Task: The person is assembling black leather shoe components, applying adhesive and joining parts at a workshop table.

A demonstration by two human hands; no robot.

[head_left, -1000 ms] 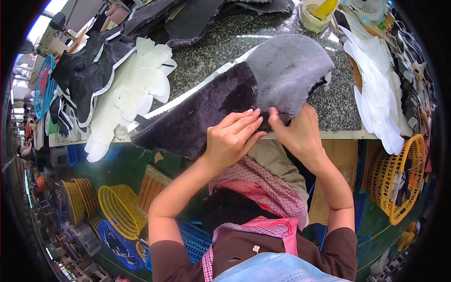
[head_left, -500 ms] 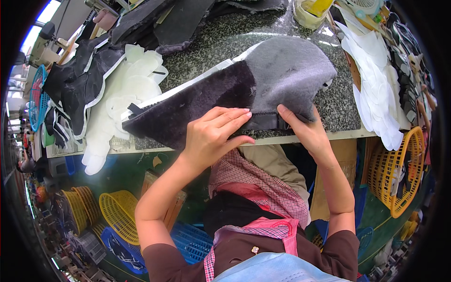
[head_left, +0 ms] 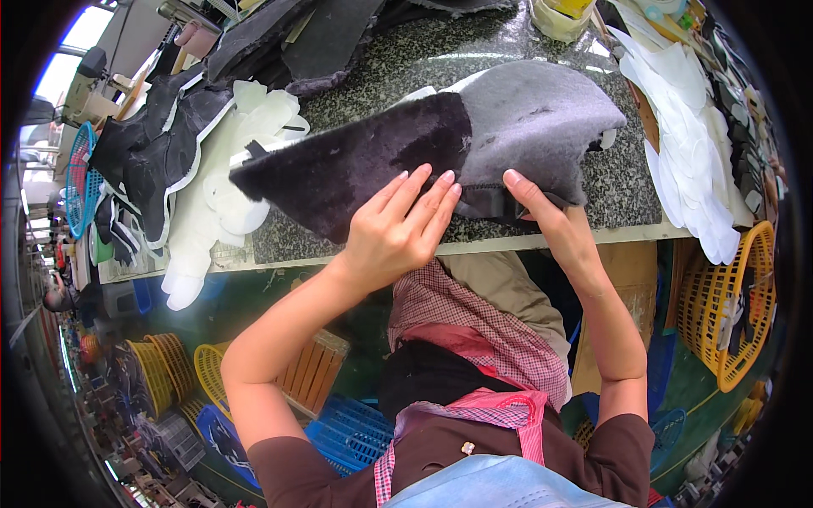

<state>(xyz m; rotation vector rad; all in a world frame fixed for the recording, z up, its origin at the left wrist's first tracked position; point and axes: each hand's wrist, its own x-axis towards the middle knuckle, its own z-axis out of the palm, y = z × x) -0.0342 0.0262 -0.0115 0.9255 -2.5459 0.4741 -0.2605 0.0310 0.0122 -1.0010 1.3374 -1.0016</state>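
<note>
Over the stone worktop lies a plush boot lining (head_left: pixel 533 110), grey at its broad right end and near-black along the long part to the left. A dark seam strip with small stitches runs along its near edge. My left hand (head_left: pixel 394 224) rests on the dark plush with straight, slightly spread fingers. At the near right edge my right hand (head_left: pixel 555 216) grips the lining, thumb on top and the other fingers hidden underneath. A little white edging peeks out on the far side.
White cut pieces (head_left: pixel 224 190) and black boot uppers (head_left: pixel 161 157) are piled at left. More white pieces (head_left: pixel 677 152) lie at right, dark fabric (head_left: pixel 330 38) at the back. Yellow baskets (head_left: pixel 728 305) stand beyond the speckled worktop's (head_left: pixel 296 241) near edge.
The lining's dark part has tipped so that most of the white edging on its far side is now hidden. My left hand's fingers have spread and turned; my right hand keeps its grip.
</note>
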